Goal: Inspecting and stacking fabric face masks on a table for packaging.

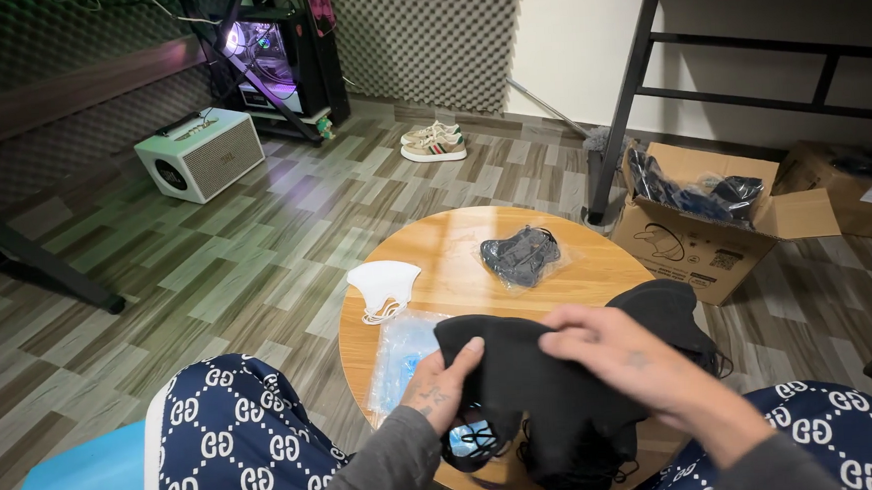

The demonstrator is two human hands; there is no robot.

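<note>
- Black cloth face mask, spread over near edge of round wooden bench, long axis running left to right between both hands.
- Left hand pinching mask's left end, thumb on top.
- Right hand gripping upper right edge, fingers curled over fabric.
- Pile of black masks directly beneath; white folded mask at bench's left edge.

Grey sleeves; navy trousers, white interlocking-letter pattern; small marks, perhaps tattoos, on left hand.
</note>
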